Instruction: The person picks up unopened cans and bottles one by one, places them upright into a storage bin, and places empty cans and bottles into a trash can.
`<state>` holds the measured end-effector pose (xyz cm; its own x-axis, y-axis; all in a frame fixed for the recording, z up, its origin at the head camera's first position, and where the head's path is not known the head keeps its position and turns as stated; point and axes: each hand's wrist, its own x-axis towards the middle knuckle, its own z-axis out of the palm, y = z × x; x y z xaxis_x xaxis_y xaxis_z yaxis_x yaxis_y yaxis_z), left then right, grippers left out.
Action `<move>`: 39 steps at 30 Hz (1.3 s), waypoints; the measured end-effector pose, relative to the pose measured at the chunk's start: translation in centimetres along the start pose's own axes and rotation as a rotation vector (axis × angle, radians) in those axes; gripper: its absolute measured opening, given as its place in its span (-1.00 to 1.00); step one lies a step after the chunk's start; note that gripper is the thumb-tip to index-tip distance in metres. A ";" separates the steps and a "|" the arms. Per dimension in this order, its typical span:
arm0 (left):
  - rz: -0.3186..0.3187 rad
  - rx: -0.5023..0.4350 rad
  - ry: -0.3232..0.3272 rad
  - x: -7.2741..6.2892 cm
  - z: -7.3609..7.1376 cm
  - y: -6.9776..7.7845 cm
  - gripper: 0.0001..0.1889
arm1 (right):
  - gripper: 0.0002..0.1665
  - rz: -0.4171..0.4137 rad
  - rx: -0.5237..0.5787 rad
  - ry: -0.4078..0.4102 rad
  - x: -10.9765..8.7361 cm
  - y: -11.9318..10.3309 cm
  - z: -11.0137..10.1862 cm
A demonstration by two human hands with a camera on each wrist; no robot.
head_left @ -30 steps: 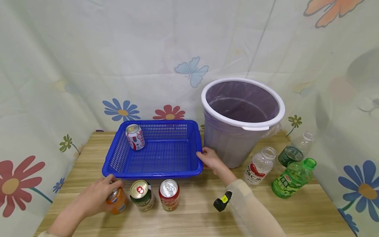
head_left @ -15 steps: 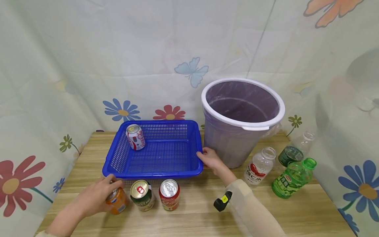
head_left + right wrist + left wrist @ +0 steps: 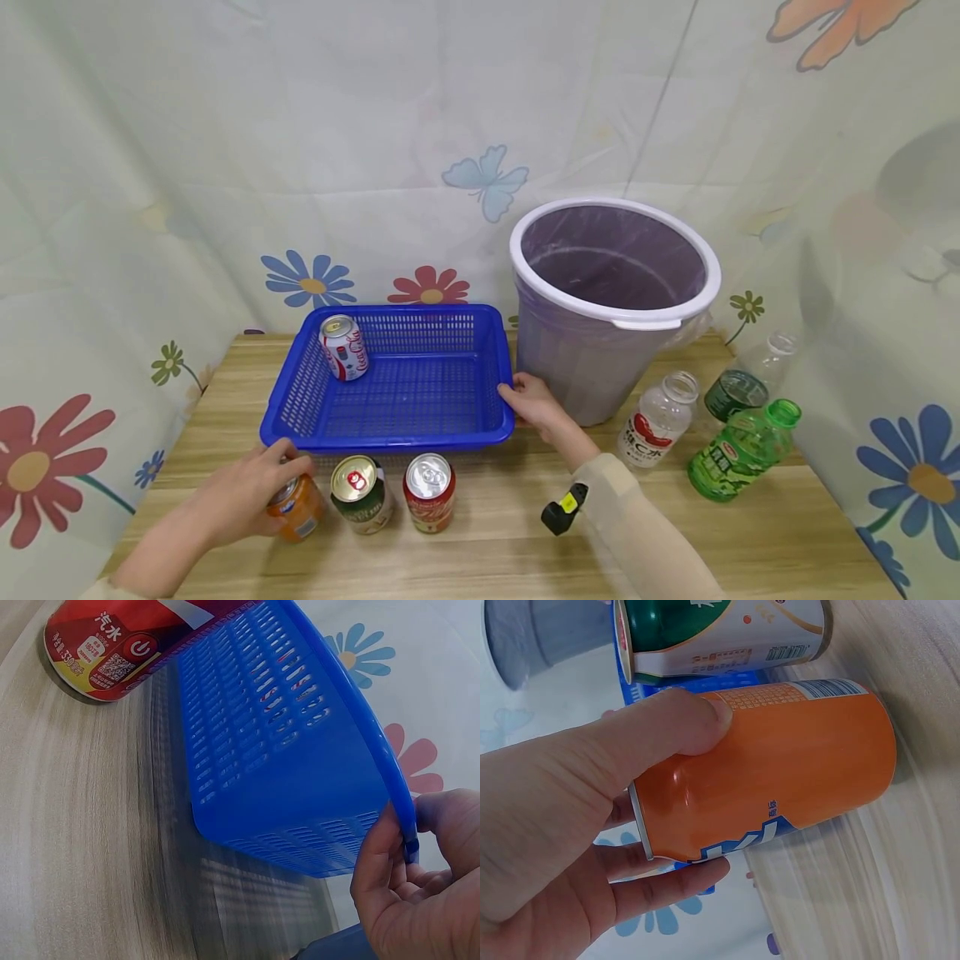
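My left hand (image 3: pixel 243 496) grips an orange soda can (image 3: pixel 802 757) near its top, thumb on one side and fingers round the other. The can stands upright on the table, left of a green-and-cream can (image 3: pixel 362 493) and a red can (image 3: pixel 429 492). With my right hand (image 3: pixel 536 404) I pinch the right rim of a blue plastic basket (image 3: pixel 420 437); in the right wrist view the thumb and curled fingers (image 3: pixel 375 862) close over that rim. A white-and-red Coca-Cola can (image 3: pixel 345 348) stands in the basket's back left corner.
A grey trash bin (image 3: pixel 585 358) with a white rim and clear liner stands behind my right hand. At the right are a clear bottle with a red label (image 3: pixel 654 421), a green bottle (image 3: pixel 742 454) and a clear bottle with a dark green label (image 3: pixel 750 379). A patterned curtain (image 3: pixel 375 167) hangs behind the table.
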<state>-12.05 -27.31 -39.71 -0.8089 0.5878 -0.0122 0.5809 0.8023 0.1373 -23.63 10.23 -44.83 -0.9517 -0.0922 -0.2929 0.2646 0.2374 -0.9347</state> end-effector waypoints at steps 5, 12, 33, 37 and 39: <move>0.021 0.024 0.005 0.1 -0.4 0.2 -0.38 | -0.67 -0.002 0.004 0.002 0.0 0.0 0.0; 0.014 0.022 -0.035 0.2 -1.3 0.6 -0.38 | -0.69 -0.001 0.002 0.007 0.0 0.0 0.1; 0.109 0.105 -0.005 0.3 -3.8 1.3 -0.36 | -0.67 -0.007 0.005 0.002 -0.2 -0.2 0.0; 0.121 0.119 0.006 0.2 -4.3 1.3 -0.36 | -0.65 -0.006 0.008 0.003 -0.1 -0.1 0.0; 0.121 0.119 0.007 0.2 -4.6 1.3 -0.37 | -0.65 -0.010 0.010 0.003 -0.1 0.0 0.0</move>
<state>-11.91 -26.60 -35.03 -0.7326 0.6807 0.0042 0.6806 0.7324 0.0193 -23.58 10.21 -44.80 -0.9546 -0.0919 -0.2834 0.2571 0.2269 -0.9394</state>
